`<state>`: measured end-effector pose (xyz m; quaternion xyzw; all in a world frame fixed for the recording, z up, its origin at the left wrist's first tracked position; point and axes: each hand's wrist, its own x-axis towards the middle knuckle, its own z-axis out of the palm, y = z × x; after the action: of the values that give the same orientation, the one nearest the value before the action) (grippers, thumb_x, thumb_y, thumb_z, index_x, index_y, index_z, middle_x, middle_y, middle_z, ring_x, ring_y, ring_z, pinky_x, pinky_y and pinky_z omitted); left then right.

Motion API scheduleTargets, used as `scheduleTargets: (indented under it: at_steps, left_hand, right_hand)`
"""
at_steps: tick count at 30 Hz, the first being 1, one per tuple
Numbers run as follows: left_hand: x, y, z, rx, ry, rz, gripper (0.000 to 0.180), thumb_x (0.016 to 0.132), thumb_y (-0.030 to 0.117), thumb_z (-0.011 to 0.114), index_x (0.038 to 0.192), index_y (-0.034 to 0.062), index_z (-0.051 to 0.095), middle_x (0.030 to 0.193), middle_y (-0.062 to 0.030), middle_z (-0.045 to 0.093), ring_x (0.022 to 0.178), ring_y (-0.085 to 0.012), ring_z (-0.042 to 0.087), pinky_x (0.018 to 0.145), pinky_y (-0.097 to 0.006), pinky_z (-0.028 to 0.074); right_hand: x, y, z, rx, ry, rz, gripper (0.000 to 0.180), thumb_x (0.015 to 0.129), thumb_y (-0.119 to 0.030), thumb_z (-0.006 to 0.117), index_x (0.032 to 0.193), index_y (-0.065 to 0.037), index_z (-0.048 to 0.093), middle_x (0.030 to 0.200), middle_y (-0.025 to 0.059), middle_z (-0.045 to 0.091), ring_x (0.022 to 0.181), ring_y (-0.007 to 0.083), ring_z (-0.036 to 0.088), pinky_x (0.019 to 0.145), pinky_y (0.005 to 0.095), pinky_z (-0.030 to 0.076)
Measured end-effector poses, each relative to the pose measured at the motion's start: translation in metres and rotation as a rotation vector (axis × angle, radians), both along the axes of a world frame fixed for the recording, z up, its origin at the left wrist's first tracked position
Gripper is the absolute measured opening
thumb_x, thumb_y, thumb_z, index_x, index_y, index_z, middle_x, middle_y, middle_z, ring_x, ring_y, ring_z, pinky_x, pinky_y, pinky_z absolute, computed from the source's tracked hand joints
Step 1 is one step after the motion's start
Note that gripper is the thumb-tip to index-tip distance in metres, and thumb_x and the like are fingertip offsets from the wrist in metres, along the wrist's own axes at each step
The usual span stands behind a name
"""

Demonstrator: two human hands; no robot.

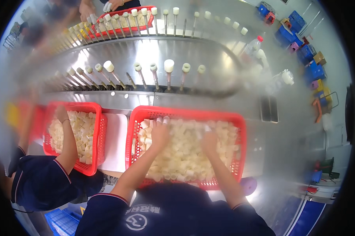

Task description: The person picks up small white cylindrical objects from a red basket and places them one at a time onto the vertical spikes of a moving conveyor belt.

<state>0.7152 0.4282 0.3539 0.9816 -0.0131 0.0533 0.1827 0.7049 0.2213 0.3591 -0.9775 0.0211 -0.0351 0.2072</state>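
Observation:
A large red plastic basket (185,111) stands in front of me, heaped with short cream-white caps (185,157). Over its left part, my left hand (160,133) rests on the caps, its fingers stretched forward with white covers on the tips; no held cap shows. My right hand (209,142) reaches among the caps further right. A white covering shows at its fingertips, but haze blurs its fingers and hides whether anything is between them.
Beyond the basket, a steel machine carries upright rods, several topped with white caps (168,65). At left, a co-worker's arm (68,143) reaches into a second red basket (101,135). Another person's hands work at a far red basket (150,19). A red-capped bottle (253,45) stands right.

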Motion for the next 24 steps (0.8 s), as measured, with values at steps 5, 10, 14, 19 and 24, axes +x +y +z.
scheduleTargets:
  at_steps: [5, 10, 14, 19, 24]
  left_hand:
    - [-0.011, -0.022, -0.01, -0.007, 0.086, -0.311, 0.046, 0.064, 0.025, 0.065, 0.104, 0.0059, 0.05, 0.097, -0.0196, 0.052, 0.103, -0.0355, 0.042, 0.085, -0.042, 0.038]
    - [-0.034, -0.045, -0.017, -0.07, 0.156, -0.327, 0.041, 0.065, 0.028, 0.063, 0.096, 0.0039, 0.054, 0.087, -0.019, 0.056, 0.097, -0.0358, 0.046, 0.08, -0.041, 0.041]
    - [-0.046, -0.044, -0.013, -0.02, 0.207, -0.387, 0.035, 0.067, 0.032, 0.062, 0.086, 0.0036, 0.058, 0.084, -0.0177, 0.056, 0.091, -0.0325, 0.05, 0.072, -0.039, 0.045]
    - [-0.078, -0.005, 0.01, 0.103, 0.566, -0.566, 0.03, 0.069, 0.03, 0.061, 0.084, 0.0035, 0.059, 0.08, -0.0142, 0.057, 0.075, -0.0264, 0.056, 0.067, -0.038, 0.047]
    - [-0.081, 0.044, 0.039, -0.513, 0.677, -0.179, 0.025, 0.075, 0.024, 0.059, 0.092, 0.006, 0.058, 0.078, -0.0065, 0.058, 0.072, -0.0172, 0.057, 0.065, -0.032, 0.048]
  right_hand:
    - [0.003, 0.02, -0.026, -0.111, -0.116, 0.024, 0.054, 0.071, -0.037, 0.058, 0.114, -0.007, 0.045, 0.117, 0.0124, 0.044, 0.106, 0.0355, 0.038, 0.092, 0.0502, 0.025]
    - [0.001, 0.008, -0.017, 0.156, -0.116, 0.16, 0.036, 0.073, -0.034, 0.055, 0.102, -0.014, 0.055, 0.117, 0.0062, 0.047, 0.099, 0.0262, 0.049, 0.093, 0.0477, 0.025]
    - [-0.007, 0.021, -0.016, -0.014, -0.056, 0.348, 0.027, 0.076, -0.028, 0.049, 0.094, -0.009, 0.058, 0.107, 0.0103, 0.054, 0.101, 0.028, 0.048, 0.079, 0.0418, 0.041]
    - [-0.037, 0.037, -0.003, 0.052, 0.129, 0.593, 0.033, 0.077, -0.032, 0.048, 0.101, -0.012, 0.056, 0.093, 0.012, 0.058, 0.081, 0.0253, 0.056, 0.088, 0.0533, 0.025]
    - [-0.07, 0.046, 0.009, -0.229, 0.473, 0.413, 0.038, 0.076, -0.044, 0.05, 0.09, -0.011, 0.061, 0.084, 0.0141, 0.059, 0.08, 0.0258, 0.057, 0.087, 0.0505, 0.029]
